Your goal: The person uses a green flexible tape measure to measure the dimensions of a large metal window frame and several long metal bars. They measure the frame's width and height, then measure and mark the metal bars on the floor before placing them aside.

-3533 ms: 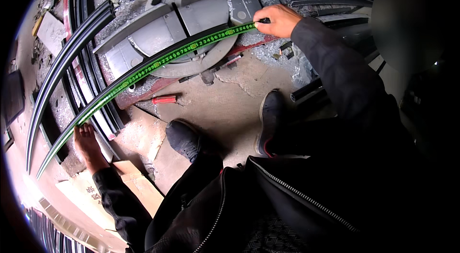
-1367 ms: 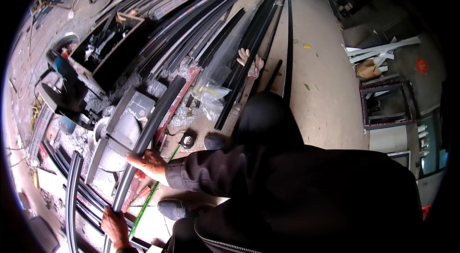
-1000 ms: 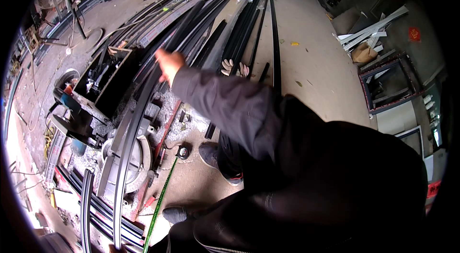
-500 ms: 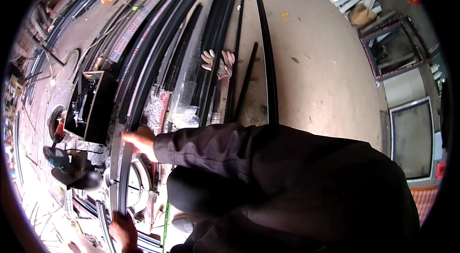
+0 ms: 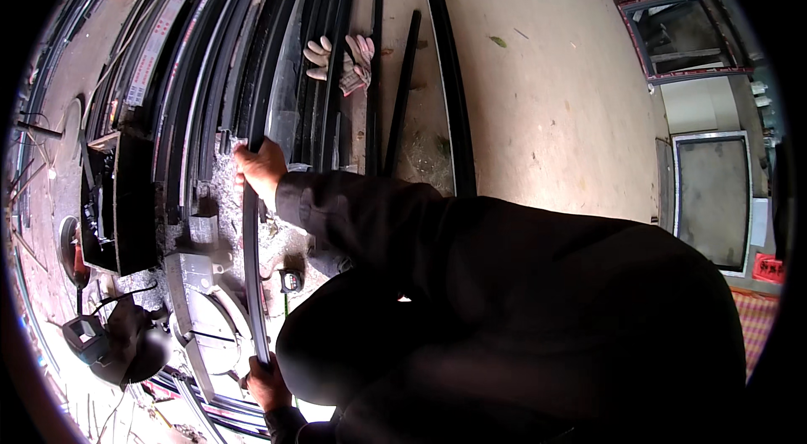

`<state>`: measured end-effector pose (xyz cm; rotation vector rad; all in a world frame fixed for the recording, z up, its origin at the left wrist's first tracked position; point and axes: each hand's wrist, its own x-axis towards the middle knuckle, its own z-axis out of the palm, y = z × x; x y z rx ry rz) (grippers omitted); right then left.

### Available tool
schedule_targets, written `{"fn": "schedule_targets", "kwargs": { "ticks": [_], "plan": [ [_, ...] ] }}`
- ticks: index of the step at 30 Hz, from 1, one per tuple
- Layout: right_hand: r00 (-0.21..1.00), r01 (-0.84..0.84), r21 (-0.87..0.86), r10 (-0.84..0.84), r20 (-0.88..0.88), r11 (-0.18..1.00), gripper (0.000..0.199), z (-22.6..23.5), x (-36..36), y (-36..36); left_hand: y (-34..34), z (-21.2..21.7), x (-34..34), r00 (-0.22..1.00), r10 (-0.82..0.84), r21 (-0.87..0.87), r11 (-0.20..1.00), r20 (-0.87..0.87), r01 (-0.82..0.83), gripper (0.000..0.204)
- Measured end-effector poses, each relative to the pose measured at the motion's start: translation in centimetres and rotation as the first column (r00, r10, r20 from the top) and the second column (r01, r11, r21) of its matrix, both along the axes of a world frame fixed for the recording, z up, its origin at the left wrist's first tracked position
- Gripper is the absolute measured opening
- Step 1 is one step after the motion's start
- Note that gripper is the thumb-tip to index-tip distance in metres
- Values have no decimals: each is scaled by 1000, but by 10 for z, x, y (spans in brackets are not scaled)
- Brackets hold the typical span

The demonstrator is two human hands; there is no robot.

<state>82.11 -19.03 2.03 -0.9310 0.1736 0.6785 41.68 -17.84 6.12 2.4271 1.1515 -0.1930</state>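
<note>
A long dark metal profile bar runs up the left-centre, passing just right of the miter saw's round base. My right hand, reaching across from the right, is closed around it at mid-length. Lower down, my left hand grips its near end. The saw's dark motor head is to the left of the base. On the floor right of the bar sits a tape measure, its green tape extending toward me. My dark-clothed knee is close to the left hand.
Many long profiles lie in rows at the far left. Work gloves rest on some of them. A black open box holds dark pieces. Framed panels stand at the right. One long black bar lies on the floor.
Both hands have carried the profile bar rightward, off the saw's base to beside it. The view has shifted, and the tape measure now shows.
</note>
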Motion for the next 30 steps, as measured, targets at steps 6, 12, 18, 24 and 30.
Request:
{"fn": "schedule_targets", "kwargs": {
  "ticks": [6,12,18,24,30],
  "plan": [
    [982,-133,-99,118,-146,986,14,17,-86,-20,10,-16,63,995,2,91,996,-98,7,33],
    [969,69,-6,-68,-239,998,13,4,-74,-28,-21,-17,189,994,-87,129,987,-70,96,31],
    [989,95,-239,-118,-87,966,16,-32,-1,-41,-39,-31,183,992,-84,-45,996,-96,80,33],
    [991,118,-171,-127,-44,978,16,-39,-31,-54,-45,-58,194,980,-34,-20,999,-195,30,38],
    [974,3,-239,-57,-218,971,19,-43,-68,-65,-54,-56,239,987,-109,-117,989,-116,96,33]
  ]
}}
